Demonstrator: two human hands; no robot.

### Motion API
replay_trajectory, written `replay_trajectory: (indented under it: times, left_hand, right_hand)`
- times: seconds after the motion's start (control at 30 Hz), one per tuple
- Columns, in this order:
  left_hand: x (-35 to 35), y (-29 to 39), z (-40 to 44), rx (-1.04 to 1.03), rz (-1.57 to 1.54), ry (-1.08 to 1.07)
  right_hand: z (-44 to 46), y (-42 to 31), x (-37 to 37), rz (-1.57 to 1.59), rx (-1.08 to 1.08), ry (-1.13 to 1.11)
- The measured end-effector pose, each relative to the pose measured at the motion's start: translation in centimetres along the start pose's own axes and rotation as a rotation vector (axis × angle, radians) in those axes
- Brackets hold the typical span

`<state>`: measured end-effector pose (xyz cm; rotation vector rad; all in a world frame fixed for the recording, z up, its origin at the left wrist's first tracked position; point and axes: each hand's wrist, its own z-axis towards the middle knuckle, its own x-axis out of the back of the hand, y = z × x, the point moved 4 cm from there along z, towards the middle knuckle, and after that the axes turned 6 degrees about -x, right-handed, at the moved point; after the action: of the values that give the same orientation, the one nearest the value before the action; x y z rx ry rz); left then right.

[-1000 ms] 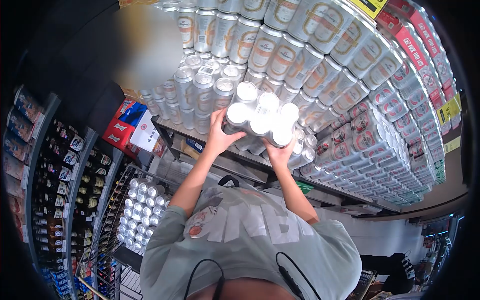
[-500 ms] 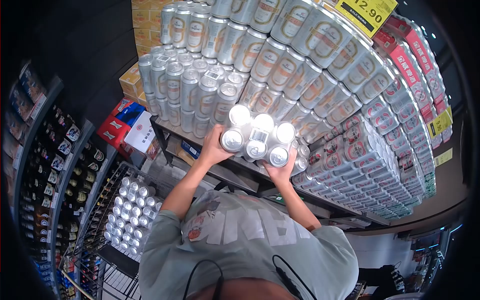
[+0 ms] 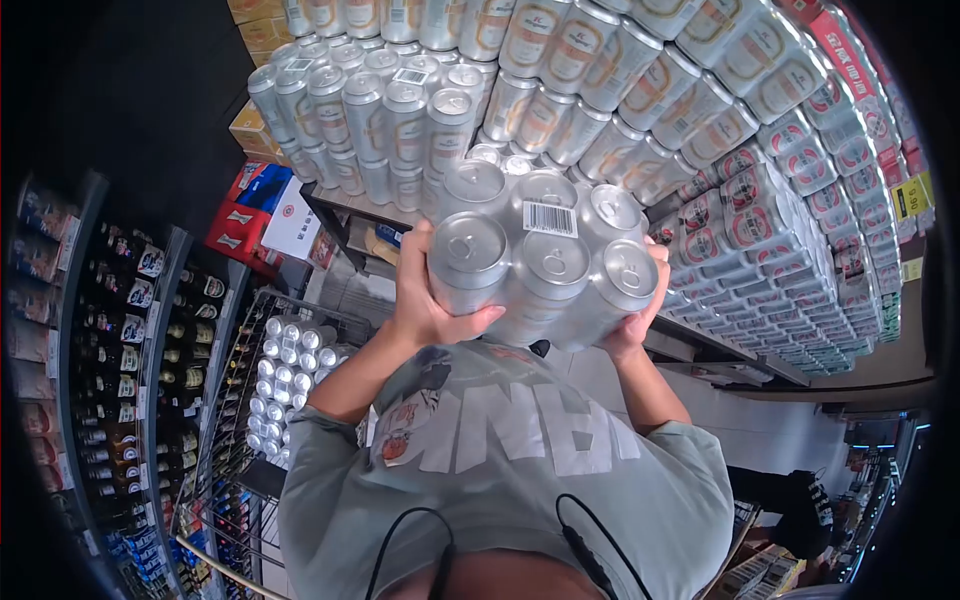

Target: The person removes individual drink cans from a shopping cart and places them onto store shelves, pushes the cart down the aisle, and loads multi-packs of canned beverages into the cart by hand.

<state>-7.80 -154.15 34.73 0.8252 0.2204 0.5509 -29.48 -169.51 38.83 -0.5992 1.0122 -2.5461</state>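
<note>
A shrink-wrapped pack of silver cans (image 3: 540,262) is held upright in front of my chest, its lids and a white barcode label facing up. My left hand (image 3: 425,290) grips its left side, with the thumb across the front. On the right side, my right hand (image 3: 642,300) is wrapped round the corner of the pack, part of its fingers hidden behind the cans. Behind the pack stand stacked silver cans with orange labels (image 3: 405,115) on a dark-edged shelf (image 3: 365,207).
At the lower left, a shopping cart (image 3: 240,480) holds several can packs (image 3: 285,385). Bottle shelves (image 3: 150,350) line the left. Red-labelled cans (image 3: 750,215) are stacked at right. Red and white boxes (image 3: 290,222) stand behind the cart. A person in dark clothes (image 3: 800,505) is at the lower right.
The pack has come up and closer to my chest, away from the shelf stacks, with both hands still holding its sides. The view has shifted slightly.
</note>
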Motion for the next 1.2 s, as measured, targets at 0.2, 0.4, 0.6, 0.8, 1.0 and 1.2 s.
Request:
replay_trajectory:
  times: [0.2, 0.4, 0.6, 0.8, 1.0, 1.2]
  left_hand:
    - [2.4, 6.1, 2.4, -0.447, 0.189, 0.071]
    - [1.5, 5.0, 3.6, 0.149, -0.588, 0.347]
    - [-0.7, 3.1, 2.2, 0.429, -0.938, 0.175]
    - [-1.1, 0.3, -1.8, 0.837, -1.041, 0.219]
    - [0.5, -2.1, -3.7, 0.829, -0.760, 0.215]
    - [1.4, -2.3, -3.9, 0.800, -0.694, 0.203]
  right_hand:
    - [1.9, -6.3, 0.3, 0.277, 0.197, 0.133]
    - [4.8, -11.6, -0.7, 0.279, 0.425, -0.116]
    - [5.4, -9.9, -0.7, 0.165, -0.219, -0.104]
    - [1.7, -3.9, -3.0, 0.470, -0.651, 0.142]
    - [1.3, -2.9, -4.6, 0.332, -0.679, -0.115]
    - [0.7, 4.8, -3.1, 0.487, -0.486, -0.316]
